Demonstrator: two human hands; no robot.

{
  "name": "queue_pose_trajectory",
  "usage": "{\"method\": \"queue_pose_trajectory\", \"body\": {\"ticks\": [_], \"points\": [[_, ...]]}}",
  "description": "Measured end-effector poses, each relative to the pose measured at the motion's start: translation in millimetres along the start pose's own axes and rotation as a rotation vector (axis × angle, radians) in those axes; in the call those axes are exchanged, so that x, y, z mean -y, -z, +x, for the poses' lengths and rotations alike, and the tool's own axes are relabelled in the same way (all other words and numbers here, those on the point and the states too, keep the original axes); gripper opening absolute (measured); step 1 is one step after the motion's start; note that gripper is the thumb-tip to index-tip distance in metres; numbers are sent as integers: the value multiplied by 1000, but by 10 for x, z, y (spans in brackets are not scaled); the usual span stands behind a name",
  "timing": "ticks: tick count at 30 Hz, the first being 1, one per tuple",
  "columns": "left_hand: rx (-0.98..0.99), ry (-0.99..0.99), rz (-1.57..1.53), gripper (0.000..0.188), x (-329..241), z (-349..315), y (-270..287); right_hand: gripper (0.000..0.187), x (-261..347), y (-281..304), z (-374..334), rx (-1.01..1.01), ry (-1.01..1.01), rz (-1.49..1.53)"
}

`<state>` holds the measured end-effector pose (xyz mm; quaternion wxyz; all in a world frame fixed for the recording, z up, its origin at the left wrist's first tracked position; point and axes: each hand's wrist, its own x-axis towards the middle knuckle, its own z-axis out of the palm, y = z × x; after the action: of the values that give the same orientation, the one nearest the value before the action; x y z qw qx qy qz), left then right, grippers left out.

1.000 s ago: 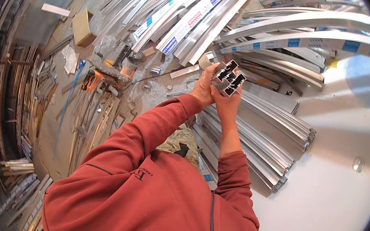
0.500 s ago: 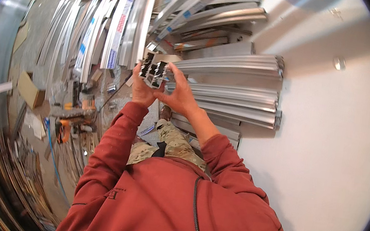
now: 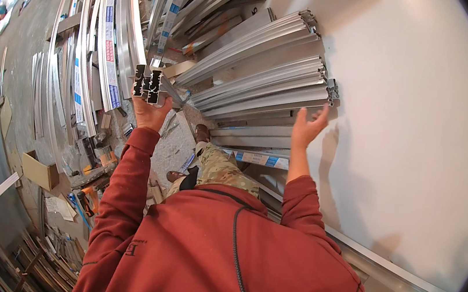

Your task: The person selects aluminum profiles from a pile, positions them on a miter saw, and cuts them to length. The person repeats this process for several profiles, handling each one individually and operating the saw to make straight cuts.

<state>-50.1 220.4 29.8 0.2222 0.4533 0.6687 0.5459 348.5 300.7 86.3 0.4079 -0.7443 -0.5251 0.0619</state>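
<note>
My left hand (image 3: 150,115) is closed around a short aluminium profile piece (image 3: 147,84), its cut end turned up to show dark hollow chambers and ribbed edges. Well off to the right is my right hand (image 3: 308,128), fingers apart and nothing in it. Its fingertips are just below the cut end of a bundle of long aluminium profiles (image 3: 270,87); whether they touch it I cannot tell. Beyond that bundle, a second stack of aluminium profiles (image 3: 246,42) lies at a similar slant, with its cut ends to the right.
Long profiles with printed film (image 3: 108,31) stretch away at the far left. A cardboard box (image 3: 39,170), an orange power tool (image 3: 90,198) and scraps litter the floor on the left. A white wall (image 3: 404,138) rises on the right.
My right hand has let go of the short profile piece and moved right, to the bundle's cut ends. My left hand keeps the piece, now further left. The view has turned.
</note>
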Motion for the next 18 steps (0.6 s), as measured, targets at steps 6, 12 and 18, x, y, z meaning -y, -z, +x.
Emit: {"method": "queue_pose_trajectory", "body": {"ticks": [6,12,18], "points": [[-1,-27,32,78,-83,57,-81,59,-136,167,297,-6,119,-296],[50,155,-254,80,89,0,-67,52,352,283,-258,163,189,200],[139,0,-169,83,-3,-19,11,46,936,-13,-795,667,-110,678]]}}
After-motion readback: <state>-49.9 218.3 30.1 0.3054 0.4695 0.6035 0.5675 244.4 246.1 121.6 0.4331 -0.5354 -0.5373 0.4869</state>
